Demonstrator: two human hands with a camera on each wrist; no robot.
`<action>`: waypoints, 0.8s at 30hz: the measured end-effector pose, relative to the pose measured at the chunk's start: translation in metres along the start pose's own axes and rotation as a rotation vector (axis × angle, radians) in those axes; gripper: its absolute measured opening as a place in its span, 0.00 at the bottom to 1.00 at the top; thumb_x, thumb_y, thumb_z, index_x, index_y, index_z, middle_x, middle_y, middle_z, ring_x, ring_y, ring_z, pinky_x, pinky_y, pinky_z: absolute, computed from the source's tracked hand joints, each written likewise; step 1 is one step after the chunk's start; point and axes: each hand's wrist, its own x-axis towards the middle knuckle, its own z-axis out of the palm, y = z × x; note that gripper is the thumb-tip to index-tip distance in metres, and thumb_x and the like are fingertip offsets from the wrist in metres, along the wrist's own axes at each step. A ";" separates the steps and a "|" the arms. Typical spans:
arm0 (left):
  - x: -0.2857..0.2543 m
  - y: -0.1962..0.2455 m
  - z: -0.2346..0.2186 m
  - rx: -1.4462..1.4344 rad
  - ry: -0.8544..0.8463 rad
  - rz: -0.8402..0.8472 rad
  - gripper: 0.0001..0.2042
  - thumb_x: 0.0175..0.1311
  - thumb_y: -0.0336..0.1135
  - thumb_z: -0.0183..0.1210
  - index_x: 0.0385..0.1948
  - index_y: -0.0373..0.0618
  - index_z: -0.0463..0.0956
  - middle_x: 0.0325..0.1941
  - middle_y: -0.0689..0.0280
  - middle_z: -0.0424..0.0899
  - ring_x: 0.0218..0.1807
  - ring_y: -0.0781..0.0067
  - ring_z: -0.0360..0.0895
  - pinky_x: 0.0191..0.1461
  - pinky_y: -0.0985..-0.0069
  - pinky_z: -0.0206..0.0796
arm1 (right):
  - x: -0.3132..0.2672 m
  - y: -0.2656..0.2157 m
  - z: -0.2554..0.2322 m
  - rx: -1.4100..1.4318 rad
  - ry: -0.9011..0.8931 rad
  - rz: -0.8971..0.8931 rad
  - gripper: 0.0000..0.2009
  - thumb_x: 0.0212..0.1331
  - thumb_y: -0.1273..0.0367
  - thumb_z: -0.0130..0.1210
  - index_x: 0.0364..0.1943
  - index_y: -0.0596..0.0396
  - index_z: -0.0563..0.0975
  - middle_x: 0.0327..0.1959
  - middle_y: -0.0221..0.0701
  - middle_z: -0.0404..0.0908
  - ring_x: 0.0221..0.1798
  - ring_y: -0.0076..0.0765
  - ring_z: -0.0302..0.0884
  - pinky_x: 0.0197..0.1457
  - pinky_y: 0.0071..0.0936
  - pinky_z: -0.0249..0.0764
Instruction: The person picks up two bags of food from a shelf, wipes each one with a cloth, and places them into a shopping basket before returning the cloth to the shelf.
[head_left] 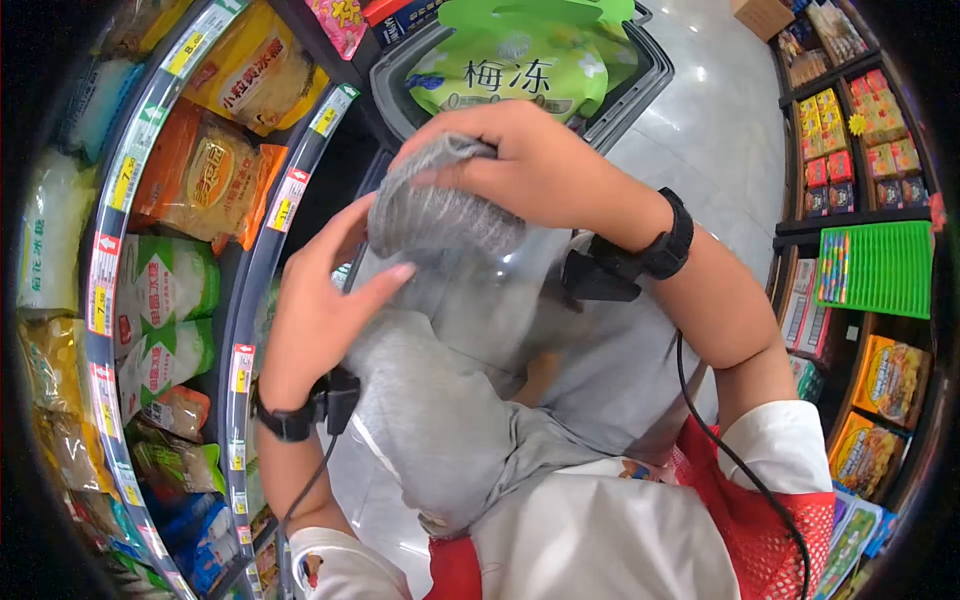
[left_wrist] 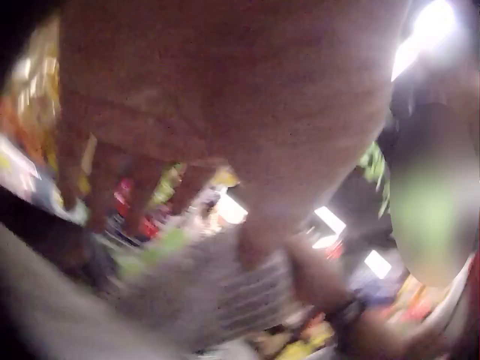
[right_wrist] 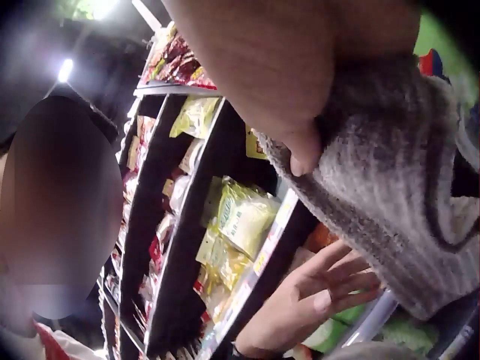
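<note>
A folded grey ribbed cloth (head_left: 440, 215) hangs from my right hand (head_left: 545, 170); the thumb presses on its surface and the fingers curl over its top edge. In the right wrist view the thumb of my right hand (right_wrist: 289, 97) lies on the edge of the cloth (right_wrist: 390, 172). My left hand (head_left: 320, 300) is at the cloth's left side, thumb and fingers spread. The right wrist view shows the left hand (right_wrist: 304, 304) with extended fingers beside the cloth's lower edge; whether they touch is unclear. The left wrist view is blurred, with the cloth (left_wrist: 217, 292) below the hand.
A grey basket (head_left: 385, 85) holding a green pouch (head_left: 520, 70) stands ahead. Shelves with bagged goods (head_left: 205, 180) rise at the left. On the right are shelves with small boxes (head_left: 885, 375) and a green rack (head_left: 885, 270). Another person (right_wrist: 60, 202) appears in the right wrist view.
</note>
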 end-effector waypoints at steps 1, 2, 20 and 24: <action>0.007 0.002 0.004 -0.079 -0.034 -0.006 0.18 0.66 0.27 0.58 0.58 0.35 0.74 0.53 0.59 0.84 0.53 0.72 0.80 0.58 0.75 0.69 | 0.001 -0.001 -0.002 0.044 0.021 0.021 0.10 0.61 0.71 0.62 0.45 0.58 0.83 0.42 0.33 0.87 0.44 0.25 0.81 0.50 0.24 0.75; 0.013 0.001 0.006 -0.107 -0.044 -0.080 0.17 0.65 0.26 0.58 0.56 0.35 0.75 0.50 0.60 0.84 0.50 0.73 0.80 0.56 0.75 0.70 | 0.002 -0.001 -0.004 0.086 0.049 0.043 0.10 0.61 0.70 0.62 0.45 0.58 0.83 0.41 0.32 0.87 0.43 0.24 0.81 0.49 0.24 0.75; 0.015 0.004 0.043 -0.788 -0.150 -0.433 0.19 0.65 0.31 0.64 0.56 0.38 0.73 0.50 0.63 0.84 0.47 0.79 0.81 0.53 0.77 0.72 | 0.005 -0.004 -0.078 -0.261 0.394 0.205 0.17 0.64 0.61 0.57 0.35 0.67 0.80 0.26 0.43 0.82 0.28 0.32 0.78 0.36 0.34 0.73; 0.016 -0.007 0.042 -0.886 0.006 -0.353 0.18 0.69 0.33 0.60 0.57 0.40 0.72 0.54 0.61 0.83 0.54 0.72 0.80 0.60 0.72 0.70 | 0.004 0.006 -0.074 -0.255 0.430 0.104 0.17 0.64 0.61 0.57 0.36 0.67 0.80 0.27 0.43 0.82 0.30 0.30 0.78 0.36 0.33 0.73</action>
